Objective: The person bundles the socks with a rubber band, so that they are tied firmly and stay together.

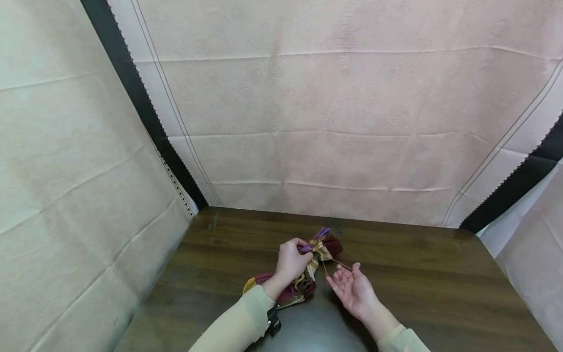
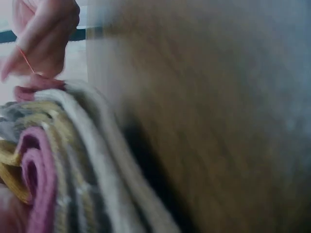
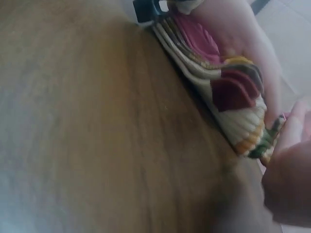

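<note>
A bundle of folded knitted socks (image 1: 303, 288) in maroon, cream, mustard and purple lies on the table. Around its narrow middle, my left hand (image 1: 292, 261) grips the fabric from the left. To the right is my right hand (image 1: 352, 293), palm up, with a thin rubber band (image 1: 342, 264) stretched from the bundle to its spread fingers. One strand of the band (image 2: 25, 59) shows orange-red in the left wrist view. Stacked sock layers (image 2: 104, 160) fill that view's lower left. In the right wrist view, ribbed cream and maroon socks (image 3: 235, 92) lie beside my right hand (image 3: 294, 179).
The brown wooden table (image 1: 418, 274) extends around both hands. Pale creased cloth (image 1: 343, 112) hangs behind it, with another cloth wall (image 1: 79, 195) on the left. A dark strap device (image 1: 273, 320) sits on my left wrist.
</note>
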Tool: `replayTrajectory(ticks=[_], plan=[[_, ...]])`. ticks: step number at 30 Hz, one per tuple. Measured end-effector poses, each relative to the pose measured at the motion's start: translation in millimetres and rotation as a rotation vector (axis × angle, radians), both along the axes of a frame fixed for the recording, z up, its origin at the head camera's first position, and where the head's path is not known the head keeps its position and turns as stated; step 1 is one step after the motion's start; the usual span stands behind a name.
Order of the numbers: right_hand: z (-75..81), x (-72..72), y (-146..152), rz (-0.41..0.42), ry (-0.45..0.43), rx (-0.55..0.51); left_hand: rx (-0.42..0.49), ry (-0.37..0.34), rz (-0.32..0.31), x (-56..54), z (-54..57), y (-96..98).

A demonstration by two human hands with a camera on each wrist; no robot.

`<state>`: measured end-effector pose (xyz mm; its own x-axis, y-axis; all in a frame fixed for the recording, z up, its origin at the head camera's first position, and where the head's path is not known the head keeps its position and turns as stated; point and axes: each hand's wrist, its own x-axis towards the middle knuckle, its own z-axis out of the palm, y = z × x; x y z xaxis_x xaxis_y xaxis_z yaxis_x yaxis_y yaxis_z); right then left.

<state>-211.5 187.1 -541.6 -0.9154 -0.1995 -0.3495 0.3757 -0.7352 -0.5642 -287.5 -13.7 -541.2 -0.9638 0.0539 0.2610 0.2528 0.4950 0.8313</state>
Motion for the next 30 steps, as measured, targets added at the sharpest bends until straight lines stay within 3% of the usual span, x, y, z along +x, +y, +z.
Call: replayTrajectory(ticks=[3,7,10,12,14,19,22,25,30], plan=[[2.5,-0.8,3.8,0.025,0.069,-0.058,0.012,-0.015,0.026,-3.6,-1.2,-3.1],[3.2,-0.9,7.5,0.082,0.145,-0.29,0.018,-0.034,0.044,-5.9,-2.8,-5.1],[1.1,-1.6,7.9,0.136,0.129,-0.458,0.02,-0.024,0.058,-5.2,-3.3,-4.5],[-0.4,-2.7,7.8,0.159,0.102,-0.487,0.023,-0.01,0.059,-3.8,-3.0,-3.5],[-1.3,-4.0,7.9,0.156,0.073,-0.434,0.027,0.002,0.042,-1.1,-1.9,-2.5],[2.4,-10.6,12.0,0.118,-0.015,-0.179,0.007,0.023,-0.069,9.0,1.1,0.0],[7.1,-16.3,21.3,0.17,-0.048,-0.118,-0.034,0.05,-0.148,14.4,2.3,1.1],[11.3,-20.0,33.7,0.247,-0.023,-0.024,-0.103,0.084,-0.222,20.2,3.7,1.0],[15.5,-20.1,51.7,0.333,0.027,0.265,-0.234,0.132,-0.324,31.8,6.3,1.0]])
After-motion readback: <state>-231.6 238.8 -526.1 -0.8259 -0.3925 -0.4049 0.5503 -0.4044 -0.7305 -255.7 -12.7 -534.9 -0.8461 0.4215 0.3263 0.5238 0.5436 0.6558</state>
